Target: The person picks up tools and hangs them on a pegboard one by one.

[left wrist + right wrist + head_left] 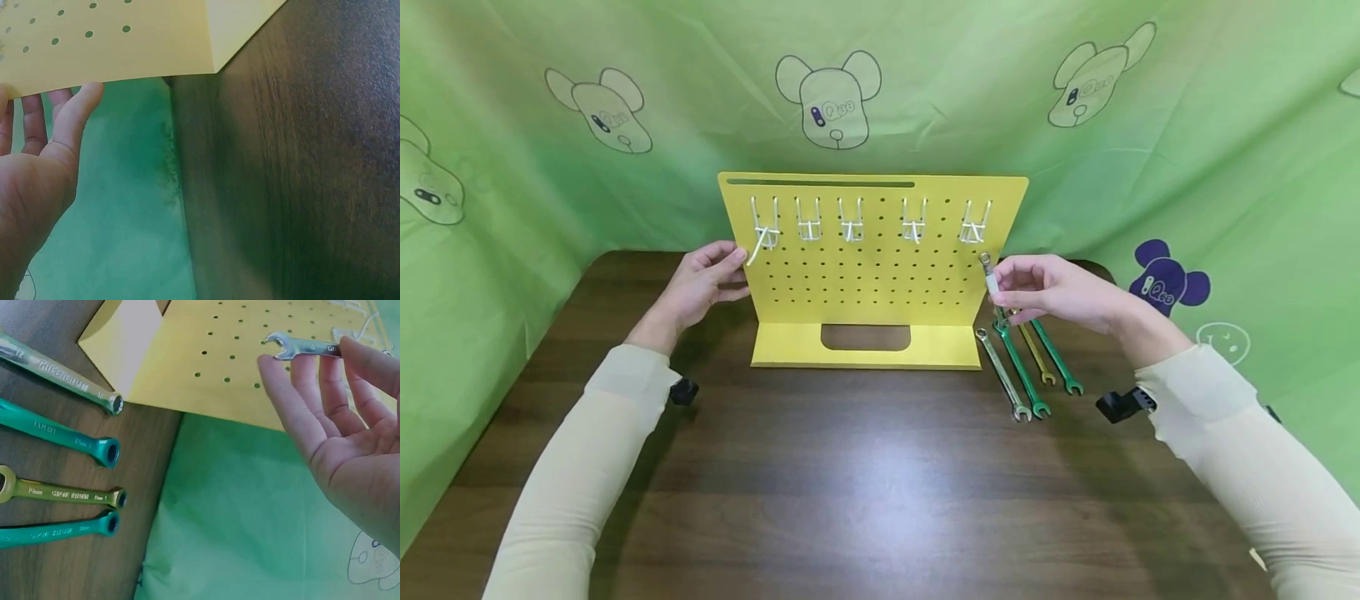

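A yellow pegboard (865, 292) stands upright on its folded base, with white wire hooks (852, 225) along its upper part. My left hand (700, 282) grips the board's left edge, thumb on the front and fingers behind. Beside the right edge, my right hand (1056, 292) pinches a small silver combination wrench (315, 348) between thumb and fingers. In the head view that wrench is tilted, its ring end up near the rightmost hook (973, 229). Below this hand lie a larger silver wrench (1002, 375), two green wrenches (1021, 371) and a gold wrench (1039, 358).
The dark wooden table (820, 467) stretches in front of the board. Behind and at the sides hangs a green cloth (940, 100) with printed bear heads. The board's base (790, 346) has a rounded cut-out in its middle.
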A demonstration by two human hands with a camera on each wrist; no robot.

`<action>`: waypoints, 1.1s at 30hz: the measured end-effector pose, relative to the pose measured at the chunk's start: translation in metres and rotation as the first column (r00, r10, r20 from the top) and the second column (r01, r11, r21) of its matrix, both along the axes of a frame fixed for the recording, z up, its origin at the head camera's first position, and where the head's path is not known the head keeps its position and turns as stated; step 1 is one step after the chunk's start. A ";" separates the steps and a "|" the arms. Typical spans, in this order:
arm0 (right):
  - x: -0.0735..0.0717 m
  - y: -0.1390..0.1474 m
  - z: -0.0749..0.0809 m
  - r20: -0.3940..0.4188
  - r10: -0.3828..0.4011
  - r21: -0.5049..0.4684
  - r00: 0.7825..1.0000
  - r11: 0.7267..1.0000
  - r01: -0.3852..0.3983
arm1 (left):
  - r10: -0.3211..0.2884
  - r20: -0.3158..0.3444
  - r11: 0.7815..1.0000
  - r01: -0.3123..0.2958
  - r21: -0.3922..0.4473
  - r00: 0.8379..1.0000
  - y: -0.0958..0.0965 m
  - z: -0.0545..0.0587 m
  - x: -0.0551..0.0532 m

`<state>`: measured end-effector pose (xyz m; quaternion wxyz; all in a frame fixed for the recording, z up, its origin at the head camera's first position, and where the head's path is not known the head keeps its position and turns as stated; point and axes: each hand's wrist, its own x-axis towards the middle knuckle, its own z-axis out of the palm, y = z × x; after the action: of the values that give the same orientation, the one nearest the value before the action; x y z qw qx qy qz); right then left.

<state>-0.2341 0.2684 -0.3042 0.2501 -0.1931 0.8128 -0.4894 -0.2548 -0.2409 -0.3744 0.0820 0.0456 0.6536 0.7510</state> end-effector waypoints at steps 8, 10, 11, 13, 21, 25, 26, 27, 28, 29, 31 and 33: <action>0.003 -0.007 0.001 -0.045 0.000 -0.070 0.999 0.998 -0.003 | 0.006 0.000 1.000 -0.006 0.013 1.000 0.000 0.000 0.000; 0.003 -0.008 0.002 -0.050 0.004 -0.080 0.999 0.997 -0.008 | 0.005 -0.003 1.000 -0.005 0.017 1.000 0.000 -0.001 -0.001; 0.003 -0.008 0.002 -0.051 0.006 -0.082 0.999 0.997 -0.010 | 0.007 -0.003 1.000 -0.006 0.018 1.000 0.000 -0.001 -0.001; 0.003 -0.008 0.002 -0.054 0.010 -0.083 0.998 0.996 -0.014 | 0.008 -0.003 1.000 -0.008 0.021 1.000 0.000 -0.002 -0.001; 0.001 -0.008 0.003 -0.067 0.000 -0.093 0.998 0.996 -0.006 | 0.017 -0.004 1.000 -0.017 0.018 1.000 0.000 -0.003 -0.003; -0.003 -0.008 0.002 -0.072 -0.002 -0.104 0.997 0.995 -0.006 | 0.017 -0.003 1.000 -0.017 0.027 1.000 -0.001 -0.003 -0.002; -0.004 -0.008 0.002 -0.074 -0.003 -0.107 0.997 0.994 -0.005 | 0.016 -0.003 0.999 -0.016 0.029 1.000 -0.001 -0.003 -0.002; -0.005 -0.008 0.001 -0.075 -0.002 -0.111 0.997 0.994 -0.006 | 0.016 -0.004 0.999 -0.016 0.031 1.000 -0.001 -0.003 -0.002; -0.006 -0.008 0.001 -0.076 -0.002 -0.116 0.997 0.993 -0.007 | 0.016 -0.005 0.999 -0.015 0.032 1.000 -0.001 -0.003 -0.002; -0.007 -0.008 0.000 -0.076 -0.002 -0.119 0.997 0.993 -0.007 | 0.016 -0.006 0.999 -0.015 0.030 1.000 -0.001 -0.003 -0.002; -0.008 -0.007 -0.002 -0.073 -0.003 -0.123 0.997 0.992 -0.006 | 0.014 -0.007 1.000 -0.014 0.026 1.000 -0.001 -0.003 -0.002; -0.010 -0.007 -0.005 -0.067 -0.002 -0.128 0.998 0.992 -0.006 | 0.011 -0.007 1.000 -0.011 0.022 1.000 0.000 -0.003 -0.002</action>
<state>-0.2440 0.2614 -0.3087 0.2102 -0.2258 0.7876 -0.5334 -0.2571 -0.2409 -0.3772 0.0751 0.0459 0.6458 0.7584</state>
